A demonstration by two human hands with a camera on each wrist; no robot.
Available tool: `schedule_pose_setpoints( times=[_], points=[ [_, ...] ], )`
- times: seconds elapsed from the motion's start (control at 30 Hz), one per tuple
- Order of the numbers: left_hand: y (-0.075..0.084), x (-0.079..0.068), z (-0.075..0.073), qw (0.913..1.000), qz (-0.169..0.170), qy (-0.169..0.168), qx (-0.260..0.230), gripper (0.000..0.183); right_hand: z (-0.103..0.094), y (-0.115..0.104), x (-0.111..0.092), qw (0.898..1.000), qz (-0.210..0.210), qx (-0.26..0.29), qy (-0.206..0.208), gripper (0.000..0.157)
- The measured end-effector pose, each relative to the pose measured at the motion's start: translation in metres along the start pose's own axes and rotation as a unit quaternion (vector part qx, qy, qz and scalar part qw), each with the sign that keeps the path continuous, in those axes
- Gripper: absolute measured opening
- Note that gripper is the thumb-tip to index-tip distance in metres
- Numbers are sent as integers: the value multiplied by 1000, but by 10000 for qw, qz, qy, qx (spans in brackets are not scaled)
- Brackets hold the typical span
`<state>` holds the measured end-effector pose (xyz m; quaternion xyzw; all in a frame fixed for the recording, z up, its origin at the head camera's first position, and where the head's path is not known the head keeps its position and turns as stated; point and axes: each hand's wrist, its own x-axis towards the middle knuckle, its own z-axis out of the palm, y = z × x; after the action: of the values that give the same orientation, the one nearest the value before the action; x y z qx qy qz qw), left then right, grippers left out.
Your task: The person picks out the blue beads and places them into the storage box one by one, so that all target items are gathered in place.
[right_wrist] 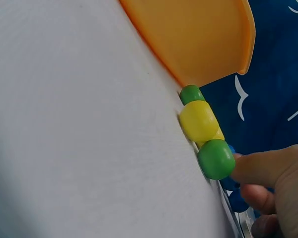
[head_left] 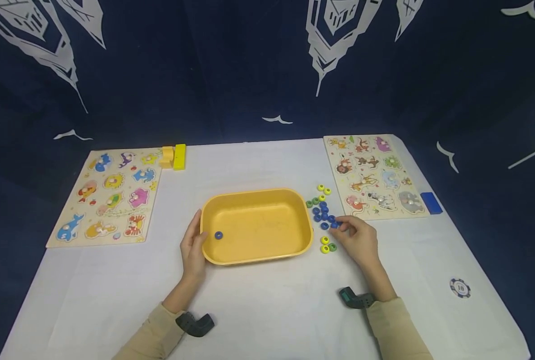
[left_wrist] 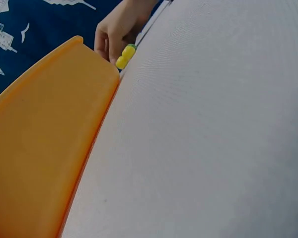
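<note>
A yellow plastic tray [head_left: 258, 261] sits mid-table with one blue bead [head_left: 218, 235] inside, near its left end. My left hand [head_left: 193, 250] grips the tray's left rim, thumb over the edge and fingers along the outside. To the right of the tray lies a loose group of blue beads [head_left: 324, 216]. There my right hand [head_left: 357, 240] pinches a blue bead at the group's right side, its fingertips partly hiding it. Close by are yellow beads [head_left: 325, 240] and green beads [head_left: 332, 247]; a green bead [right_wrist: 216, 159] stands before the thumb in the right wrist view.
An animal puzzle board [head_left: 371, 175] lies at the back right, a blue block [head_left: 431, 203] by its corner. Another puzzle board [head_left: 105, 200] lies on the left, beside yellow blocks [head_left: 179, 157]. A round chip [head_left: 460, 288] lies at the right front on the white tablecloth [head_left: 267, 310].
</note>
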<state>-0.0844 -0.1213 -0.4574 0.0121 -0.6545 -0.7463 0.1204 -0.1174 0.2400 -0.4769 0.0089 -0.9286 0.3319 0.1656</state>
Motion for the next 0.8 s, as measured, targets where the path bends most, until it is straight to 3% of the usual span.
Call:
schedule_pose_setpoints(
  times=[0.2,0.47,0.63,0.8],
  points=[
    [-3,0,-3,10000,15,-4,-9,50,5,0,-1,9996,-131,-267,-30,22],
    [1,0,0,10000,52,-30,-63,50,-5,-20,7,9978,-490,282,355,21],
    [2,0,0,10000,59,-1,3,50,-4,-62,24,9926,-998,680,-91,21],
    [-1,1,-1,10000,66,-25,26,50,11,-121,45,9809,-1519,727,-975,17]
  ],
)
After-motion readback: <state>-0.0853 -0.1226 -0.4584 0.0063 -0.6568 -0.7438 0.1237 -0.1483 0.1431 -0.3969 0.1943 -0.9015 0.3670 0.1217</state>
